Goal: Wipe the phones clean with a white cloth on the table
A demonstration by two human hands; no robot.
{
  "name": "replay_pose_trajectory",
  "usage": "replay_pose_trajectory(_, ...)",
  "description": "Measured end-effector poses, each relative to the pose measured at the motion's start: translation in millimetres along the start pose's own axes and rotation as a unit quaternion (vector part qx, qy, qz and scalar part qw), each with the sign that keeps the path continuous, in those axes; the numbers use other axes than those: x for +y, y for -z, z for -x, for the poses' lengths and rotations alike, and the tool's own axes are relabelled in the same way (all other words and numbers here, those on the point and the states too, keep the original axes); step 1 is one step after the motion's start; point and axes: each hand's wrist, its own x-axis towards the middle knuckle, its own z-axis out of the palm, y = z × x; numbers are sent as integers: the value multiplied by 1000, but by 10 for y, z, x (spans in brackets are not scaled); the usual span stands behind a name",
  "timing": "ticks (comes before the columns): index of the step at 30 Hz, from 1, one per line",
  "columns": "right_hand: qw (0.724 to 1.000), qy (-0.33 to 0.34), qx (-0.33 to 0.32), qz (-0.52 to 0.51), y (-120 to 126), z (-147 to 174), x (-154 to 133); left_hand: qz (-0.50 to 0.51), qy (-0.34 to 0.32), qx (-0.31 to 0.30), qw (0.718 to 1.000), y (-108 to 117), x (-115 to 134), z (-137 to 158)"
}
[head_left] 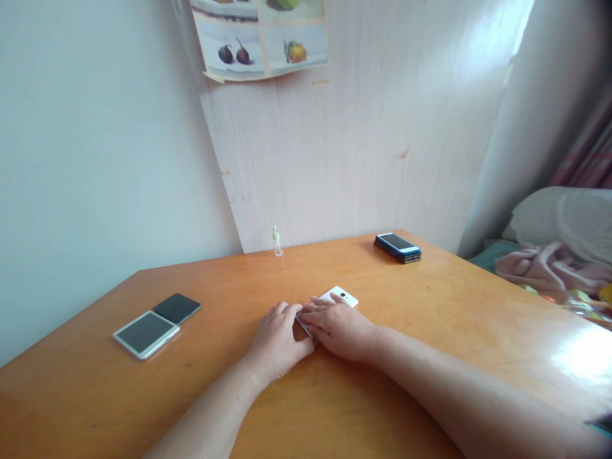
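Note:
A white smartphone (350, 299) lies back-up near the middle of the wooden table (229, 401), with the dark camera lens showing at its far right end. My left hand (281, 338) grips its left end, fingers and thumb curved around the edge. Across the phone's back rests my right hand (342, 328), its fingers stretched out nearly flat and touching the left fingertips. Both hands cover much of the phone's near part, and its underside is hidden.
At left lie a white tablet (147, 334) and a dark flat device (176, 308), touching corners. A small clear pump bottle (277, 243) stands at the back edge. Several stacked phones (398, 247) sit back right. Bedding (559, 264) is beyond the table's right edge.

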Motion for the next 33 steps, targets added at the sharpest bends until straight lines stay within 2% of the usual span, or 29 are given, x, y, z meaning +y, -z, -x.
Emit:
replay_pose_trajectory(2, 1000, 7, -15, -13, -10, 8, 0, 7, 0, 6, 1000, -5, -3, 3)
replay_pose_trajectory(7, 996, -82, -21, 7, 31, -3, 158, 22, 23, 20, 999, -40, -20, 9)
replay_pose_trajectory(9, 998, -58, -27, -13, 52, 6, 111, 30, 29, 22, 999, -53, -29, 10)
replay_pose_trajectory(12, 995, 29, -47, -82, 84, 34, -66, 41, 24, 27, 998, -69, -50, 14)
replay_pose_trajectory(14, 990, 56, -64, -115, 104, 46, -152, 48, 17, 33, 998, -78, -63, 16)
replay_pose_trajectory(16, 990, 48, -72, -115, 115, 43, -156, 54, 13, 38, 998, -85, -68, 15)
replay_pose_trajectory(22, 998, -16, -53, -25, 113, 21, 8, 66, 22, 44, 997, -88, -39, 9)
replay_pose_trajectory(28, 992, 38, -83, -84, 132, 58, -178, 77, 15, 39, 996, -116, -98, 2)
replay_pose_trajectory(33, 997, 12, -66, -24, 98, 21, -42, 104, 26, 36, 994, -142, -100, -3)
